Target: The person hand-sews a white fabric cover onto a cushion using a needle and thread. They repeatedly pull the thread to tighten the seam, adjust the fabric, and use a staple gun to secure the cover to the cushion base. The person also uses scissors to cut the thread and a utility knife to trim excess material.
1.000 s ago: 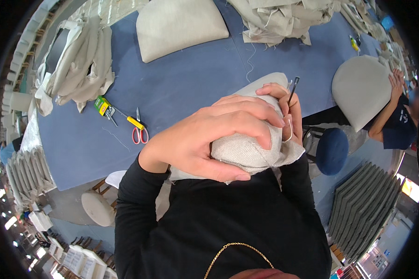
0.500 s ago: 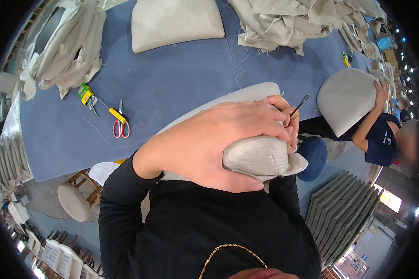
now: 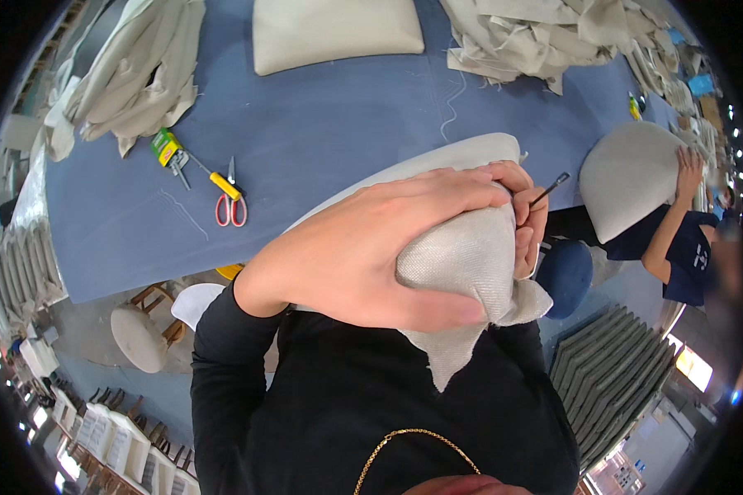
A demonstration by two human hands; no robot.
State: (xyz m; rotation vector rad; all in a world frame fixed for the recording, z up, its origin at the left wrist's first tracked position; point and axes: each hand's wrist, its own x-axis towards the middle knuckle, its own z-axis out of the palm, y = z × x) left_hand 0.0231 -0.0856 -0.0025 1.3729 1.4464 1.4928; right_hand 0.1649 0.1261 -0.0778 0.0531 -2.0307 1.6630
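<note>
— Where's the cushion right now?

— Close up against the chest, off the blue bench (image 3: 322, 140). The left hand (image 3: 363, 247) is wrapped wide over the grey woven cushion (image 3: 462, 256), fingers and thumb squeezing its corner tight. The right hand (image 3: 528, 223) is mostly hidden behind it, fingers pinched around a thin dark needle (image 3: 551, 189) that pokes up toward the right.

— Any advice for the stitching?

— I'd say keep the left hand's squeeze even so the seam edges meet, and feed the needle close to the fold, away from the gripping fingertips. The loose flap of fabric (image 3: 454, 355) hanging below could catch the thread, I reckon.

— Tools handy?

— Red-handled scissors (image 3: 229, 206) and a yellow-handled tool (image 3: 223, 185) lie well apart on the bench, near a pile of covers (image 3: 132, 74). Another person (image 3: 677, 239) handles a second cushion (image 3: 627, 177) at right.
</note>
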